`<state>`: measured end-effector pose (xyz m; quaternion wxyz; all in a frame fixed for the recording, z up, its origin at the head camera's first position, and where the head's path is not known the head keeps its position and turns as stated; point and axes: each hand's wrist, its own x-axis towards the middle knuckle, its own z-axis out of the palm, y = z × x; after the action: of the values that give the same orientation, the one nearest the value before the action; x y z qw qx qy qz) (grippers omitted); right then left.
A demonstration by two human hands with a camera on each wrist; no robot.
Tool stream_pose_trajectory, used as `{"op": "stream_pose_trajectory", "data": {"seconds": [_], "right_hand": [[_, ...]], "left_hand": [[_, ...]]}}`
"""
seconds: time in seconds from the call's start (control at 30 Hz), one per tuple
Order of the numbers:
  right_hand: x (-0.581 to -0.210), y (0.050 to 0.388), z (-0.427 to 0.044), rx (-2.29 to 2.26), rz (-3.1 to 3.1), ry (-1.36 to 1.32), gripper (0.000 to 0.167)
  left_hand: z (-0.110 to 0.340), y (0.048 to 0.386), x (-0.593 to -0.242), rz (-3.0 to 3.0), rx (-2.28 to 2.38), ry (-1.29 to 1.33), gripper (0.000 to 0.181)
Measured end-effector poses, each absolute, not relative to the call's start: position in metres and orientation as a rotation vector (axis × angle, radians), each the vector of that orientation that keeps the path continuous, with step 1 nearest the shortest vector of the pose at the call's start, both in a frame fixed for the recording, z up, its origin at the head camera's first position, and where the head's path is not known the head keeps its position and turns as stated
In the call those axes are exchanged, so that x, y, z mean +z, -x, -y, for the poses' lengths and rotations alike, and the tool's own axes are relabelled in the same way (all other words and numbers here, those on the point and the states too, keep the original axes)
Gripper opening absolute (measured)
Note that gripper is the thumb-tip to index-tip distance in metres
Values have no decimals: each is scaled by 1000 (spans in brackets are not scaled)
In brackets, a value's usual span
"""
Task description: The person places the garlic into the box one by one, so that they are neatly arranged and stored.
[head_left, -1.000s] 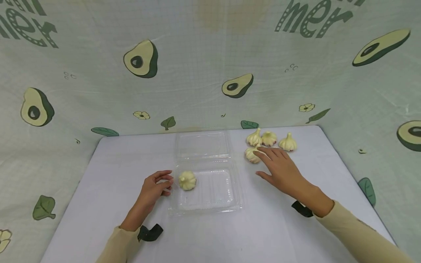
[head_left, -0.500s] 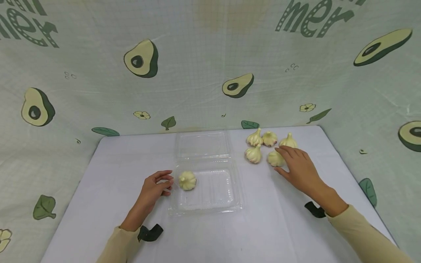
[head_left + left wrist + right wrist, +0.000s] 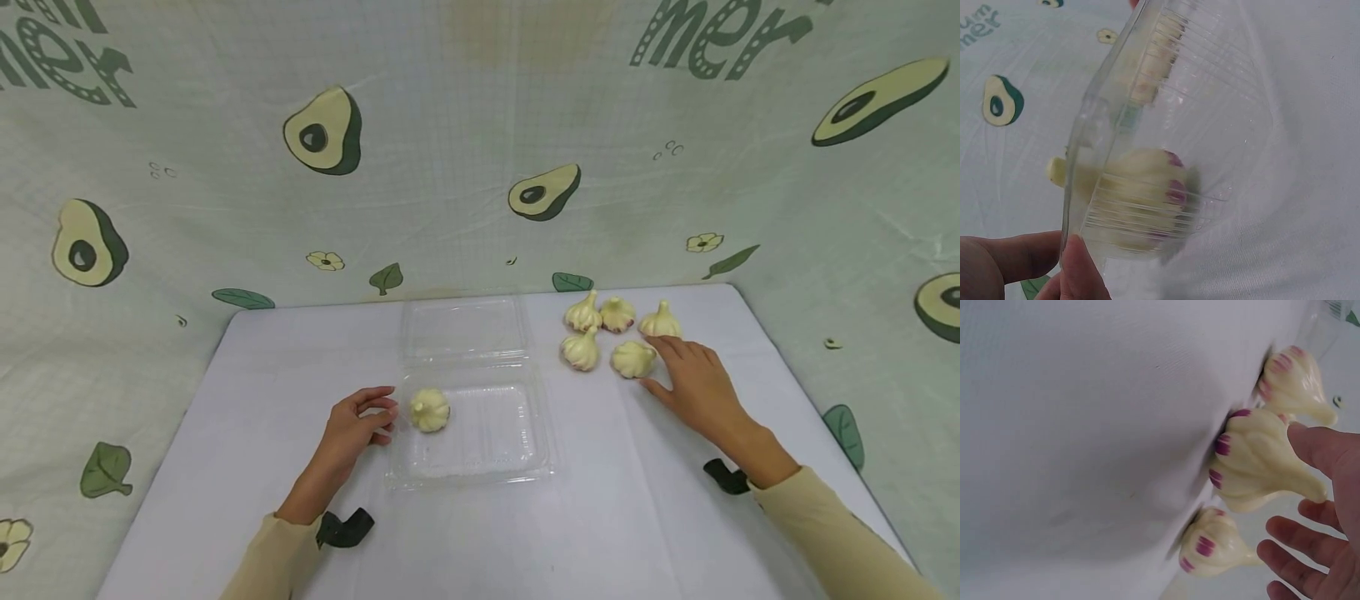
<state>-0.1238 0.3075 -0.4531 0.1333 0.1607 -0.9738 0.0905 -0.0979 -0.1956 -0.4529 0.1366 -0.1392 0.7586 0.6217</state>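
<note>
The right grip (image 3: 697,387) is holding nothing: its thumb and fingers are standing parted around the right side of a cream-coloured, rounded, purple-streaked garlic bulb (image 3: 631,360), the thumb lying against it or just beside it, which is hard to tell. That bulb is resting just left of the right grip on the white cloth-covered table (image 3: 480,542). The left grip (image 3: 356,425) appears to be pinching the left rim of a rectangular, clear plastic clamshell container (image 3: 495,433), and a matching bulb (image 3: 430,410) is sitting inside, just right of those fingers. For a secure hold, the right grip would best be meeting the round body from both sides, since pulling on the narrow neck alone might be tipping it. A neighbouring cream bulb (image 3: 662,321) is standing just beyond the right fingertips, so a wide sweep could be knocking it. The left grip should be pressing only lightly, because thin plastic is likely to be flexing under force.
</note>
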Motion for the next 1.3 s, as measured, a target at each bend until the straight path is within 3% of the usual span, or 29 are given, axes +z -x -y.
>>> {"op": "stream_pose_trajectory", "data": {"seconds": [0.4,1.3], "right_hand": [[-463,127,-312,359,2866,-425,66],[-463,136,-300,376,2862,-487,64]], "left_hand": [[195,97,-454,-2207,1788,412,45],[194,98,-453,-2202,1800,416,45]]}}
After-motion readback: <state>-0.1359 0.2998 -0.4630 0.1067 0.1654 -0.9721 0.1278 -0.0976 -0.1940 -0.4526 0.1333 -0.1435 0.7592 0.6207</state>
